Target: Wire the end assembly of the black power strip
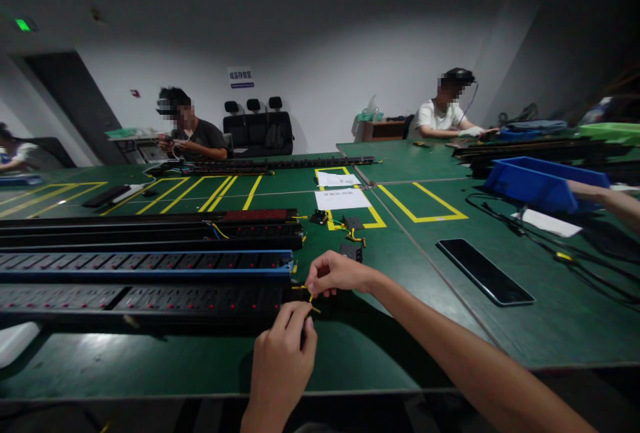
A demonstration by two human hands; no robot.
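Note:
At the right end of the nearest black power strip (200,301), a thin yellow wire (311,297) comes out and runs between my fingertips. My right hand (341,273) pinches this wire from the far side, thumb and forefinger together. From the near side, my left hand (285,346) closes its fingertips on the wire's lower part, and a short end sticks out past them. Just behind lies a blue-edged power strip (200,263). Beyond my right hand is a small black socket block (351,252), partly covered by that hand.
More black strips (260,226) lie behind. Loose black end pieces with yellow-green wires (353,223) and paper sheets (343,199) are farther back. On the right are a phone (485,271), black cables (575,259) and a blue bin (545,183) with another person's arm at it. Other people sit across the table.

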